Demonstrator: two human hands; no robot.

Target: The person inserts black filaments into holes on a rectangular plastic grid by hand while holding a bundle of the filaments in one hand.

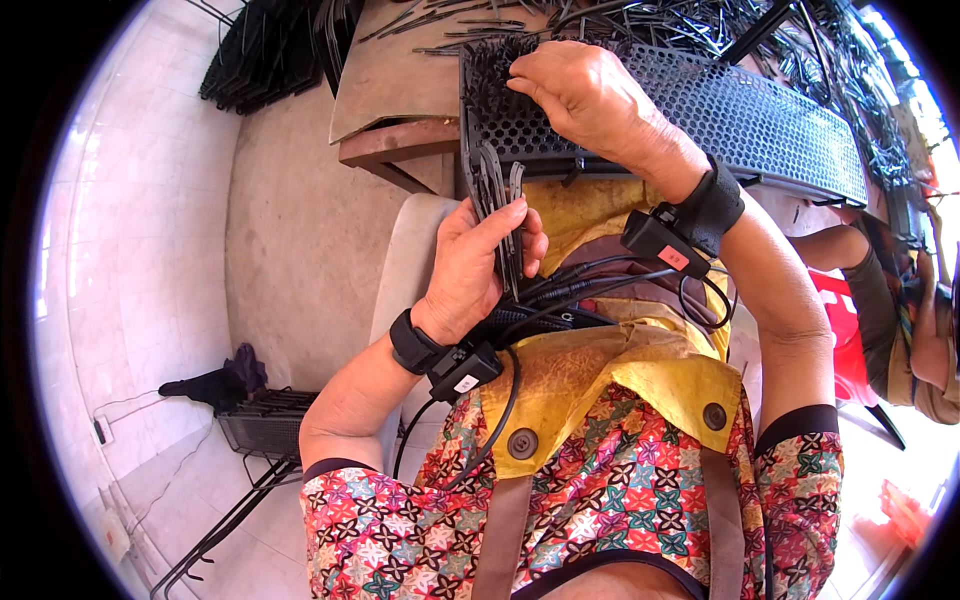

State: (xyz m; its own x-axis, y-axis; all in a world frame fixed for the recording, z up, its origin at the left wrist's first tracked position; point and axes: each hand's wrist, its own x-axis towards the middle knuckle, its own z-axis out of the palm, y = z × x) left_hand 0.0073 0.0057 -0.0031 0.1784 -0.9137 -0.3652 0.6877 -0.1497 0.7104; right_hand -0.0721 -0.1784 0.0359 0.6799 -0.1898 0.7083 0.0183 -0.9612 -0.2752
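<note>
left hand (470, 250) gripping black strips (489, 186); right hand (582, 92) pinched, contents unclear; over perforated tray (700, 112)

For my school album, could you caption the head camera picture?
Left hand holds black strips; right hand is over a black tray with holes.

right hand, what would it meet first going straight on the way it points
The right hand would likely meet the thin black pieces bunched at the left end of the dark perforated tray; depth there is unclear.
</note>
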